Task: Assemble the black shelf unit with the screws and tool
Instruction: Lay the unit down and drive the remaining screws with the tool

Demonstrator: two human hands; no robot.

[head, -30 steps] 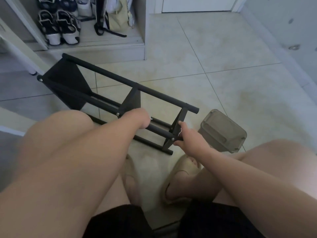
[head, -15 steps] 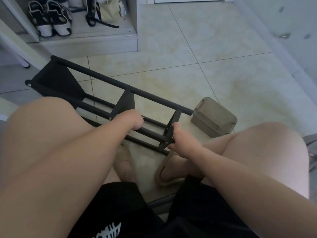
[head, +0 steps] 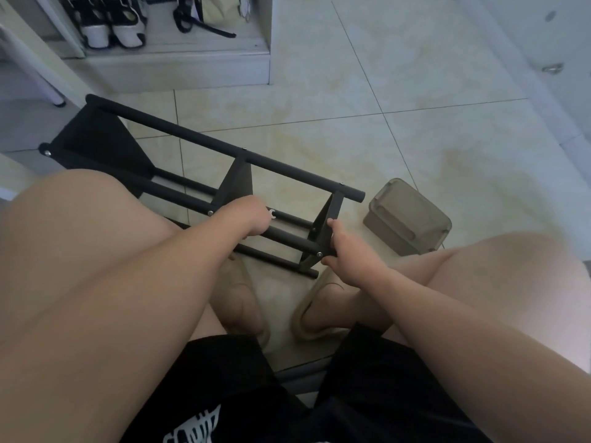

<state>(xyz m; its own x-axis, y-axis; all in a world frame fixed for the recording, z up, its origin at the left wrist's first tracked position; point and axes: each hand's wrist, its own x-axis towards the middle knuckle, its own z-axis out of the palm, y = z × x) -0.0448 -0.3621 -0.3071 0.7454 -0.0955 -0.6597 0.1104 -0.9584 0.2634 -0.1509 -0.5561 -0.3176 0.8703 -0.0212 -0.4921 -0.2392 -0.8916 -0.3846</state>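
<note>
The shelf point(head: 198, 139) is lying on its side on the floor point(head: 351, 91), right in front of the seated person's knees, its long rails running from far left to near right. The left hand point(head: 252, 219) is curling round a small silver tool point(head: 271, 214), whose open end is poking out past the knuckles, just over the middle rail. The right hand point(head: 345, 260) is pinching the edge of the end panel point(head: 332, 206), thumb on top and fingers below, bracing it.

Here is what matters: a screw point(head: 319, 253) is showing low on that panel, and it is sitting to the right of the tool, down the line of the rail. The right hand is the nearer one, almost touching it, but it is busy steadying, so the left hand looks likely to be doing the travelling, sliding along the rail towards the panel.

A cloudy box point(head: 406, 219) is lying just beyond the panel on the right, near but apart. Beige slippers point(head: 316, 302) are sitting just under the shelf's near end, crowding the space below. Shoes point(head: 112, 24) are parked well away at the back.
</note>
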